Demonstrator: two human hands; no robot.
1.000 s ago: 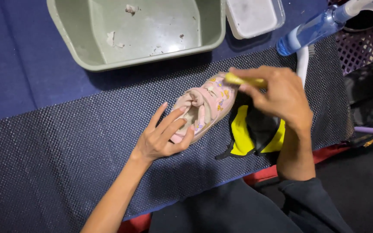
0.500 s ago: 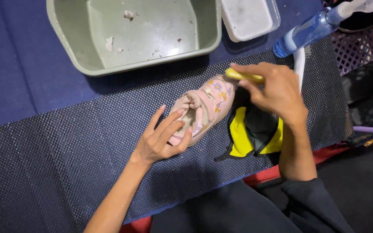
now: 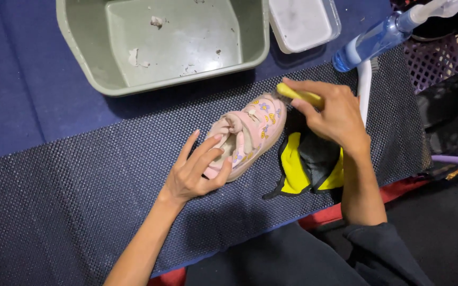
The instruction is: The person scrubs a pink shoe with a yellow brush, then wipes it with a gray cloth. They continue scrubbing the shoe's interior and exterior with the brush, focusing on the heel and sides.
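Since earlier: brush tip slid slightly along toe | left hand (image 3: 194,172) clamped on pink shoe (image 3: 247,135), mid-mat | right hand (image 3: 335,114) gripping yellow brush (image 3: 298,94) | risk: light heel hold, shoe may twist away under scrubbing

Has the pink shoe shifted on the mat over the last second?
No. The pink shoe keeps its place below the green tub's near rim, beside the yellow cloth; the small frame shift affects everything equally.

Blue table (image 3: 22,106) under dark grip mat (image 3: 80,201), green basin (image 3: 80,69), white tub (image 3: 303,24).
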